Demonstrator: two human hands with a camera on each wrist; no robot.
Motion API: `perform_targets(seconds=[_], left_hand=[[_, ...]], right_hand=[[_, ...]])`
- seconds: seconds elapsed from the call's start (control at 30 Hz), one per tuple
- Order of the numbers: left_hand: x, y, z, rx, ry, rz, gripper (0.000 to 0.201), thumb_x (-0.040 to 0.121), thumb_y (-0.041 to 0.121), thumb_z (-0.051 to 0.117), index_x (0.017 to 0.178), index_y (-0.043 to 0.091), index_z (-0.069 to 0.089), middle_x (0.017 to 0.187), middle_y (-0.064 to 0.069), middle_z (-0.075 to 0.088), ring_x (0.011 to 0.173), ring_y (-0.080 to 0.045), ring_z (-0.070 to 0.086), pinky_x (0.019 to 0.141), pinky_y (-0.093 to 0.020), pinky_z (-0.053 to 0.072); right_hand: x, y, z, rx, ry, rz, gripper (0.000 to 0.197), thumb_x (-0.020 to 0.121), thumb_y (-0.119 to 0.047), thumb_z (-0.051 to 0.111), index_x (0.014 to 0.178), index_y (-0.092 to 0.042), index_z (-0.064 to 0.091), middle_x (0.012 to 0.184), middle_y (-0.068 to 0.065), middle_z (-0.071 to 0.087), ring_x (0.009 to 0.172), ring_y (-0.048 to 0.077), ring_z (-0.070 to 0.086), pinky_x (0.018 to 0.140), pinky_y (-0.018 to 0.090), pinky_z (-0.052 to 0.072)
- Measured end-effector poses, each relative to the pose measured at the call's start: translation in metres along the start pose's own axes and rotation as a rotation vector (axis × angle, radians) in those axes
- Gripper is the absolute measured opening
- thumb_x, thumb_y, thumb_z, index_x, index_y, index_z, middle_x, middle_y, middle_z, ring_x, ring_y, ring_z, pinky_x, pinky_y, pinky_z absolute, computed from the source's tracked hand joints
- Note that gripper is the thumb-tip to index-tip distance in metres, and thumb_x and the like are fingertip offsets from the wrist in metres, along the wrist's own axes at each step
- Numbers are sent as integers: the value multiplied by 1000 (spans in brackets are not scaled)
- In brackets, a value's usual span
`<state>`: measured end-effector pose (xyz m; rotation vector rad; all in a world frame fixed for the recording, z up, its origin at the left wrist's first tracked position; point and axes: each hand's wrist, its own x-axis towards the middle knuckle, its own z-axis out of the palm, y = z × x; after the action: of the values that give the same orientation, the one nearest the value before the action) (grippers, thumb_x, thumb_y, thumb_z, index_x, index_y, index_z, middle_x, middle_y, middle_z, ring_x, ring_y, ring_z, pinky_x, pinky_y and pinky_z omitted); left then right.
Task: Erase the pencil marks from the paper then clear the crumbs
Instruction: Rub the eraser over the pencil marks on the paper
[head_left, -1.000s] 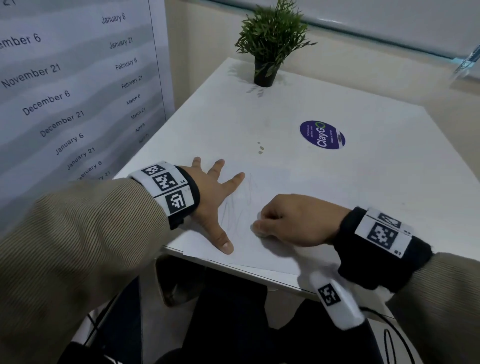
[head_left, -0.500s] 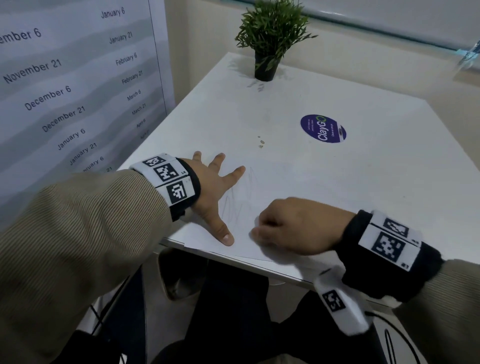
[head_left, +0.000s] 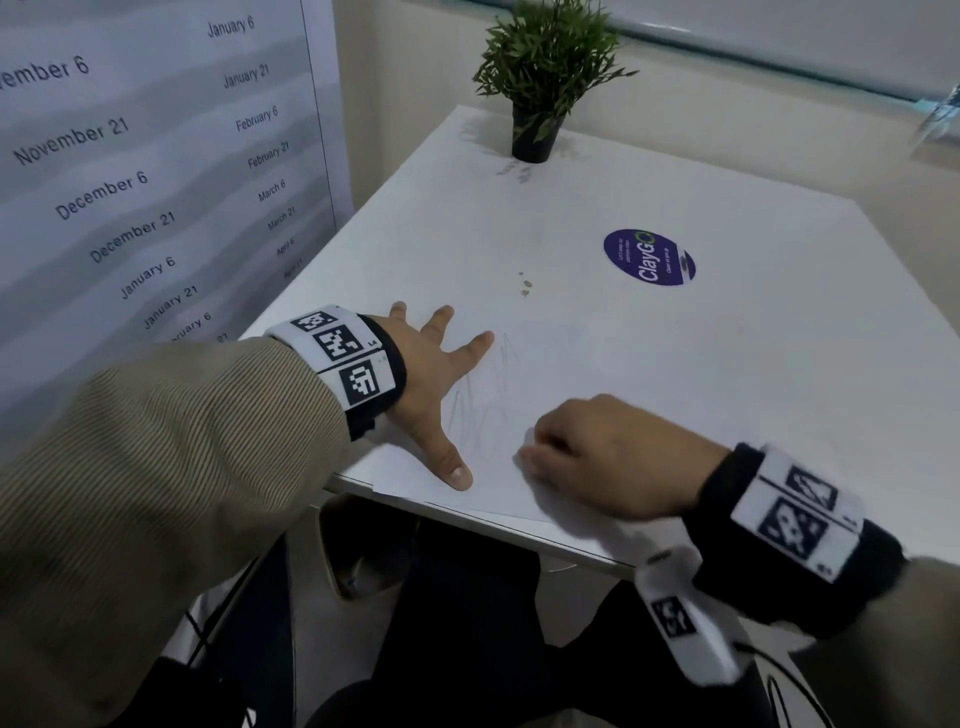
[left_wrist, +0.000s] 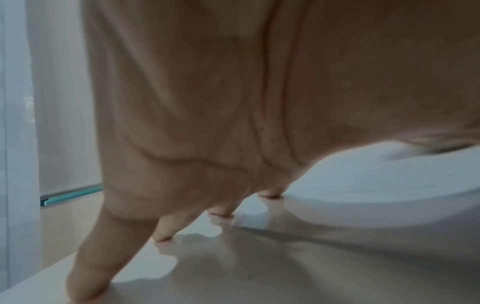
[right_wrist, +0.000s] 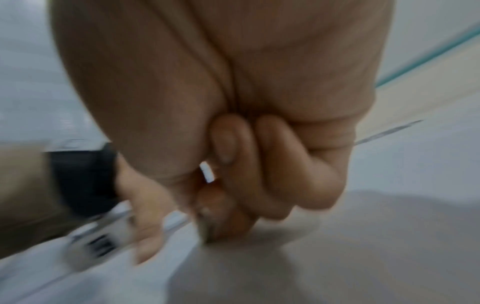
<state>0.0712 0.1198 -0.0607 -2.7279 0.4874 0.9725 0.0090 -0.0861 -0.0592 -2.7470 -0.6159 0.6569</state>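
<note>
A white sheet of paper (head_left: 597, 374) lies near the table's front edge, with faint grey pencil marks (head_left: 483, 405) on its left part. My left hand (head_left: 441, 395) presses flat on the paper with spread, straight fingers, just left of the marks; its fingertips (left_wrist: 85, 288) touch the surface. My right hand (head_left: 597, 457) is curled into a fist at the right of the marks and pinches a small white eraser (right_wrist: 207, 171), whose lower end meets the paper. The right hand looks blurred by motion.
A few small brown crumbs (head_left: 525, 285) lie on the white table (head_left: 779, 338) beyond the paper. Further back are a purple round sticker (head_left: 649, 257) and a potted green plant (head_left: 540, 78). A board with dates (head_left: 130, 156) stands at the left.
The right hand with the eraser has shifted slightly back and forth beside the pencil marks. The left hand stays pressed on the paper. The head view has moved a little.
</note>
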Motion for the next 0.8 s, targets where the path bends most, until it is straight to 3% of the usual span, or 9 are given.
perform_targets(seconds=[0.07,0.13,0.27,0.33,0.43,0.57,0.7,0.8], left_hand=[[1,1,0,3,3,0,164,18,101,53,141,48,-41,159,-4,-41,148,-50,-21,115,-70,12],[1,2,0,3,4,-4,163,19,101,54,142,48,-40,159,-4,-41,148,-50,-21,115,-69,13],[-1,1,0,-6,3,-1,163,20,101,55,143,49,-39,160,-4,-40,148,-50,-20,115,-69,14],[0,1,-1,-1,9,-1,163,20,101,55,142,49,-39,160,-4,-39,148,-50,-20,115,-69,15],[0,1,0,5,12,0,163,19,102,54,142,49,-39,160,-5,-39,148,-50,-19,114,-70,16],[0,0,-1,0,9,6,163,20,102,54,142,49,-39,160,-6,-39,148,-51,-19,114,-70,15],[1,-1,0,-2,11,4,164,18,102,53,142,49,-39,159,-5,-40,148,-50,-19,114,-71,15],[0,0,0,5,10,8,164,17,103,52,142,49,-39,160,-6,-39,148,-50,-18,114,-70,16]], right_hand=[[-5,-1,5,-1,-41,-29,44,104,-40,48,76,-10,63,72,4,65,71,20,58,70,35,46],[-6,7,2,47,18,22,44,104,-39,49,74,-8,61,73,7,66,69,20,56,68,35,45],[-12,-2,9,46,-13,-15,43,103,-39,49,72,-11,60,66,1,61,64,15,55,64,30,44],[-11,0,9,40,-17,-3,43,103,-40,50,72,-11,61,68,1,64,68,17,58,67,34,47],[-8,10,-1,62,60,79,44,103,-39,51,66,-15,57,64,-2,61,62,12,53,60,28,38],[-13,0,8,37,-50,-14,43,103,-40,49,75,-10,61,69,4,62,63,14,51,62,28,41],[-10,11,-1,65,53,91,44,103,-41,51,72,-12,61,69,2,64,64,15,54,59,28,39],[-16,-6,9,64,-29,-2,43,103,-41,51,73,-11,59,65,0,60,62,13,52,60,28,41]])
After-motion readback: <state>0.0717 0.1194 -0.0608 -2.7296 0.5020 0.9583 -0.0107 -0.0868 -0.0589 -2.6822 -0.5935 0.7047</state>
